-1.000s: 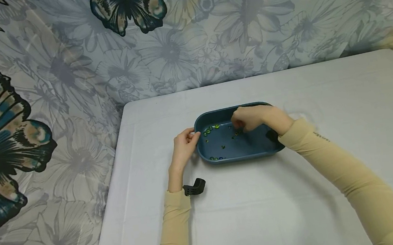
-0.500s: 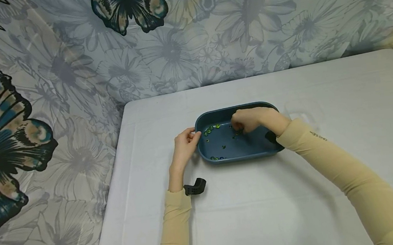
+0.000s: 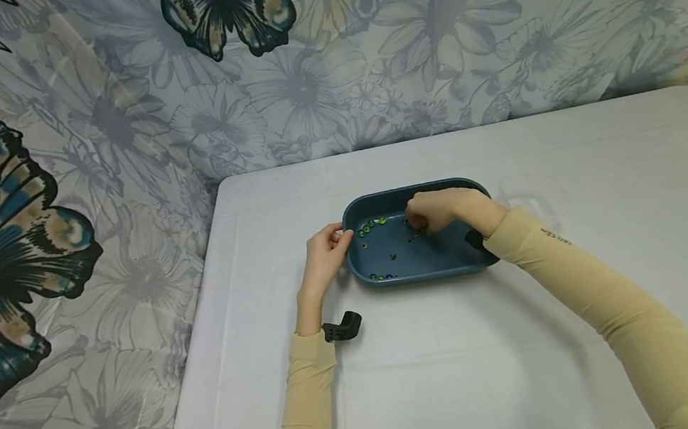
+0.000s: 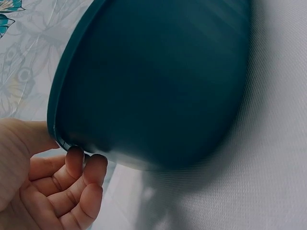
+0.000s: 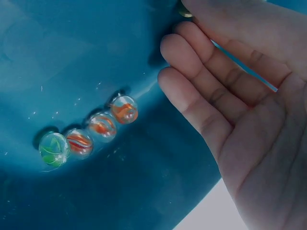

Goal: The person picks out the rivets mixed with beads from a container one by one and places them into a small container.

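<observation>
A dark blue oblong tray (image 3: 452, 258) lies on the white table, with several glass marbles (image 3: 382, 221) scattered over its floor. At its left end my left hand (image 3: 323, 254) grips the rim, the thumb over the edge and the fingertips against the outer wall (image 4: 158, 96). My right hand (image 3: 436, 209) reaches down inside the tray, fingers curled. In the right wrist view a yellowish marble (image 5: 185, 10) shows at the thumb tip, pinched there; the index finger is mostly hidden. Near those fingers lie a green marble (image 5: 54, 149) and several orange-swirled marbles (image 5: 102, 127) in a row.
A white cloth covers the table (image 3: 440, 367). Behind and to the left hangs a patterned backdrop (image 3: 303, 91) with flowers and butterflies. A black wrist device (image 3: 343, 327) sticks out from the left wrist. More marbles (image 3: 381, 277) lie along the tray's near wall.
Both hands hold nearly the same places, left at the rim and right inside the tray. The whole head view shifts very slightly; the marbles keep their places.
</observation>
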The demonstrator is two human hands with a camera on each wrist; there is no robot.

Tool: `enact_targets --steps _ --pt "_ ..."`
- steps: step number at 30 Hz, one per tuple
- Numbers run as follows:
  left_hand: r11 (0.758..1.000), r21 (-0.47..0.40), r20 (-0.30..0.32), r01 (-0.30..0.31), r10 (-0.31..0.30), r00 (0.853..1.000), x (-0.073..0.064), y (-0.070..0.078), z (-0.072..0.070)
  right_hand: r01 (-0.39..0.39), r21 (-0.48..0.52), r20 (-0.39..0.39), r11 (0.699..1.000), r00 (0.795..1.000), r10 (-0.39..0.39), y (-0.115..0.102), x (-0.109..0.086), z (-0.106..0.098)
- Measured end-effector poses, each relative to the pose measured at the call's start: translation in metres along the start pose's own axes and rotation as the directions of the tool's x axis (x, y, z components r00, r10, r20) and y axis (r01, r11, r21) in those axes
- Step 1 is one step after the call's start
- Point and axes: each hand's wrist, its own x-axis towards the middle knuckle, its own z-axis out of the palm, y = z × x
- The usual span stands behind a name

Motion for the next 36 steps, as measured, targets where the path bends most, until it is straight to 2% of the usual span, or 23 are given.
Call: enact_targets --steps 20,36 --pt "1.0 0.004 -0.004 -0.001 0.001 1.0 -0.0004 0.0021 -0.0001 0.008 0.008 0.035 1.0 0.999 -0.008 0.0029 0.0018 0.0033" --pt "1.0 0.002 -0.006 -0.011 0.011 1.0 -0.0005 0.0014 0.0 -0.024 0.023 0.081 0.999 0.996 0.022 0.0023 -0.0015 0.0044"
